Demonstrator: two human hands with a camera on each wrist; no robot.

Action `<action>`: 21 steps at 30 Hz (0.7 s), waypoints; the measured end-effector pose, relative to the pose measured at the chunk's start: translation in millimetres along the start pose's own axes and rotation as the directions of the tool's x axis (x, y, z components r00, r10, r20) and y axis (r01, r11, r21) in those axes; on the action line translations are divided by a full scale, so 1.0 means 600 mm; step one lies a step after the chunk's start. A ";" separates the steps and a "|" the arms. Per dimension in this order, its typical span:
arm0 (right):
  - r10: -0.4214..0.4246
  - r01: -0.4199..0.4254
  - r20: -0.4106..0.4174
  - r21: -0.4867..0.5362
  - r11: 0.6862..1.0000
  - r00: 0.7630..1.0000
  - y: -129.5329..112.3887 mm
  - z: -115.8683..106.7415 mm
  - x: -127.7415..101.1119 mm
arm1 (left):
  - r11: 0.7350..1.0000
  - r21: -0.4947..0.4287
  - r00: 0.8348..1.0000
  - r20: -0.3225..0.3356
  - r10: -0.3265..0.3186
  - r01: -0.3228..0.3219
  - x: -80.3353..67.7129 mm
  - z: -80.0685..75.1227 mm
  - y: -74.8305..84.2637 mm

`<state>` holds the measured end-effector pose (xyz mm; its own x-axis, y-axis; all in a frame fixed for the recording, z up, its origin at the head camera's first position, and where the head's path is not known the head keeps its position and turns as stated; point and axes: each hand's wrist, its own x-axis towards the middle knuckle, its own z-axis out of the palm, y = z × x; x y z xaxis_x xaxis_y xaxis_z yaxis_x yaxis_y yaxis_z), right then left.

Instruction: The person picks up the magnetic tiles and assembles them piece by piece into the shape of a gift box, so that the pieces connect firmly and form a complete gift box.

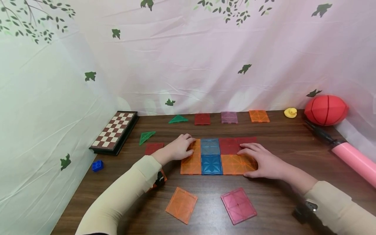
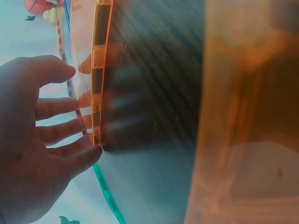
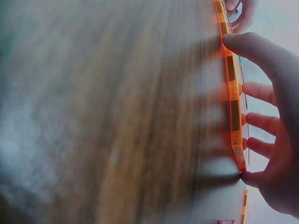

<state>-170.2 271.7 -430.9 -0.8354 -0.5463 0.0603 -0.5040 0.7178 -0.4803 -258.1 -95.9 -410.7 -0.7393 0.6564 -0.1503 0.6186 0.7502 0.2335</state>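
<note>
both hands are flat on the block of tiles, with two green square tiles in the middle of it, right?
Not quite: the two middle tiles are blue, not green, as the head view shows. The rest holds: the left hand and the right hand both lie flat on the joined block of tiles, one at each end.

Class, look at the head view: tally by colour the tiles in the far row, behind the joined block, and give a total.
green tile: 1
red tile: 1
purple tile: 1
orange tile: 1
Total: 4
</note>
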 end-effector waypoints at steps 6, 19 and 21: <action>-0.008 0.008 0.003 -0.001 1.000 1.000 0.002 0.000 0.000 | 1.000 -0.008 1.000 -0.004 0.020 -0.020 -0.011 0.000 0.012; -0.011 0.011 0.037 -0.001 1.000 0.999 -0.007 -0.011 0.005 | 0.981 -0.007 0.980 0.032 0.195 -0.195 -0.062 0.023 0.042; -0.011 0.012 0.045 -0.004 1.000 0.999 -0.007 -0.014 0.006 | 0.981 0.008 0.980 0.034 0.194 -0.195 -0.065 0.025 0.045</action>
<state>-172.7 270.3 -421.5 -0.8189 -0.5733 0.0262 -0.5146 0.7132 -0.4759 -208.4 -100.1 -412.9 -0.5956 0.7920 -0.1342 0.7529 0.6087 0.2504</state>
